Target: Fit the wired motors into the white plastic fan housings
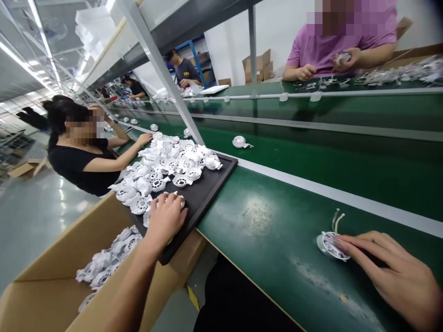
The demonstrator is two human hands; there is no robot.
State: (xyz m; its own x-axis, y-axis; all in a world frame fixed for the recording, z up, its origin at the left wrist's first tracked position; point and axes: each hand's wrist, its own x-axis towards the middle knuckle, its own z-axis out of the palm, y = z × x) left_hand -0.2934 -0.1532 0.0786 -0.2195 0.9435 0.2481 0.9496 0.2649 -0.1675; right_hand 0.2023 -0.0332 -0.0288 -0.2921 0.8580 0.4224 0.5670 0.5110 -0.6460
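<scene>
My left hand [168, 214] is at the near edge of a black tray [211, 193], its fingers curled over a white round plastic part that mostly hides beneath them. A heap of similar white slotted plastic parts [169, 163] covers much of the tray. Over the green bench on the right, my right hand [394, 272] pinches a round white plastic housing [328, 246] between thumb and fingers. Two pale wires [337, 221] stick up from that housing.
A cardboard box [65, 244] below the tray holds more white parts. Along the green conveyor [294, 157] lies a single white part [239, 142]. A co-worker in black [79, 161] reaches toward the heap; another in pink [297, 55] works across the line. A metal post [166, 78] rises behind the tray.
</scene>
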